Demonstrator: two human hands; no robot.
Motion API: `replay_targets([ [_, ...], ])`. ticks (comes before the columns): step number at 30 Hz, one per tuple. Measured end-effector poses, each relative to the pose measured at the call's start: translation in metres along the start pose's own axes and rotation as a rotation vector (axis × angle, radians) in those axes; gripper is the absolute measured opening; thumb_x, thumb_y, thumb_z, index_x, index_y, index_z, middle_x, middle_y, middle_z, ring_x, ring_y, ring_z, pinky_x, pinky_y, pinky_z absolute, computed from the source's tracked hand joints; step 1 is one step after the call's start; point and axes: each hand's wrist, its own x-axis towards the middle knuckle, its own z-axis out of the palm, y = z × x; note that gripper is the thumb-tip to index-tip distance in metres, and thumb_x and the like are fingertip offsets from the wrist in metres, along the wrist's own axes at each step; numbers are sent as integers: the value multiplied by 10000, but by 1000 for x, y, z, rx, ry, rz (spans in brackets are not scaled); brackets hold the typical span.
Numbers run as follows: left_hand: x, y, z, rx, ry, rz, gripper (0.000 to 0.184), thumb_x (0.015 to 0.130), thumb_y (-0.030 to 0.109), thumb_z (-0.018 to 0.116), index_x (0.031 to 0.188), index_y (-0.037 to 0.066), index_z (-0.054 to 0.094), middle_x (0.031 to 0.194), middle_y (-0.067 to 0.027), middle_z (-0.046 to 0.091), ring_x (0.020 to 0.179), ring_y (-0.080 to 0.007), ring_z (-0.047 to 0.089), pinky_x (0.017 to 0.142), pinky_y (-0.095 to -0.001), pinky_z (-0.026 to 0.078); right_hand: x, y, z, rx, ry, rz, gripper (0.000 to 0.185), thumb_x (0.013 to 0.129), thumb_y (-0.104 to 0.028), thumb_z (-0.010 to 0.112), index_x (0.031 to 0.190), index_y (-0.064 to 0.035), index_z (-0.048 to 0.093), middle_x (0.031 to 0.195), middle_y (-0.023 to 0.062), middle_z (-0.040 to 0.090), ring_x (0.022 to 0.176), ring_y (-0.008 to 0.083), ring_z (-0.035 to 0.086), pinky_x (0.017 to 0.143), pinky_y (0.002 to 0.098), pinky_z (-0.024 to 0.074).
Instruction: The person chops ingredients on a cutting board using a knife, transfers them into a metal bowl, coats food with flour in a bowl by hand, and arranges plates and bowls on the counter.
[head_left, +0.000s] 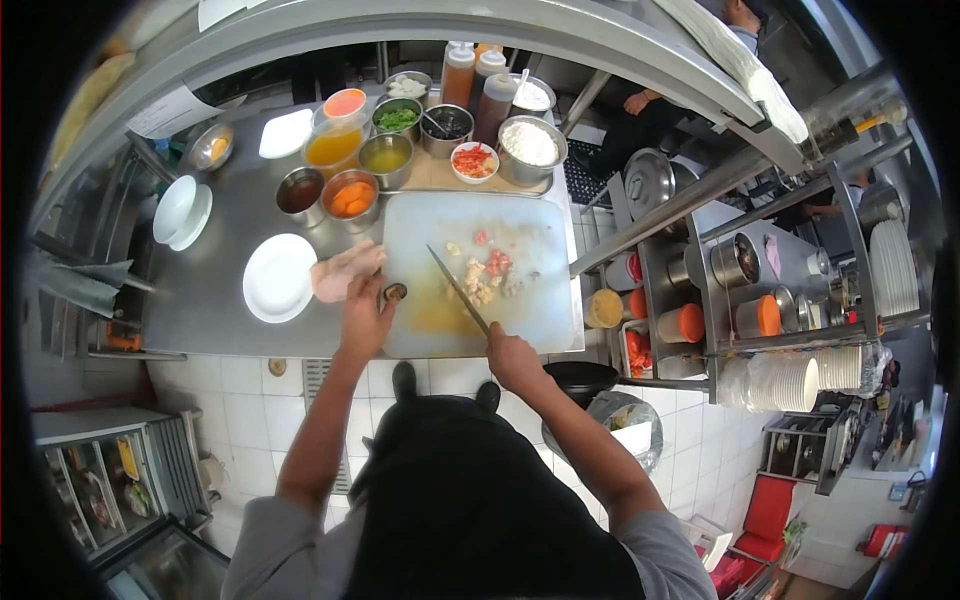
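My right hand (515, 358) grips the handle of a kitchen knife (458, 290), its blade pointing up and left over the white cutting board (545, 310). Under and beside the blade lie chopped pale pieces (478, 285) and chopped red pieces (497, 262). At the board's left edge, the fingers of my left hand (366, 312) are closed on a small, dark, round piece (396, 292) with a brownish middle; its kind is unclear. Just beyond that hand is a flat, pale pink thing (345, 272), perhaps raw meat, touching a white plate (278, 278).
Behind the board stand a bowl of orange pieces (351, 198), a bowl of white flour-like powder (531, 144), a small bowl of red strips (474, 162) and several squeeze bottles (459, 75). A metal rail (690, 205) runs along the right. Another person's hand (638, 102) shows at the back.
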Motion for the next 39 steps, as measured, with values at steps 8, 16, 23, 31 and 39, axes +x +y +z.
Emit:
replay_targets([
  [8, -9, -17, 12, -79, -75, -61, 312, 826, 67, 740, 1124, 7, 665, 1148, -196, 588, 1024, -387, 605, 908, -447, 498, -2, -6, 12, 9, -8, -32, 212, 972, -159, 514, 1097, 5, 466, 698, 299, 644, 666, 501, 653, 606, 600, 525],
  [16, -10, -16, 18, -42, 38, 27, 291, 801, 46, 753, 1064, -14, 645, 1047, -165, 591, 959, -353, 610, 831, -432, 508, -5, -13, 6, 87, 17, -56, 225, 968, -152, 514, 1095, 26, 461, 685, 309, 630, 658, 513, 635, 604, 608, 508],
  [23, -8, -13, 27, -6, 13, 51, 249, 788, 24, 720, 1023, -6, 644, 1028, -165, 601, 1008, -366, 602, 873, -451, 499, 31, 9, 58, 241, 130, -14, 214, 979, -151, 484, 1076, 39, 463, 701, 319, 628, 677, 543, 619, 623, 625, 495],
  [31, 13, 25, 45, -192, -267, 36, 118, 888, 102, 677, 963, 14, 650, 958, -167, 620, 939, -368, 619, 789, -444, 502, -8, 10, 4, 120, 100, 56, 192, 992, -161, 496, 1062, 14, 459, 689, 329, 620, 673, 534, 627, 621, 629, 501],
  [39, 29, 1, 65, -201, 7, 27, 138, 921, 62, 680, 1014, -37, 654, 956, -164, 609, 801, -319, 654, 706, -406, 531, -20, -9, -4, 76, 96, 42, 206, 978, -171, 525, 1075, 1, 468, 694, 303, 638, 658, 518, 635, 609, 614, 505],
])
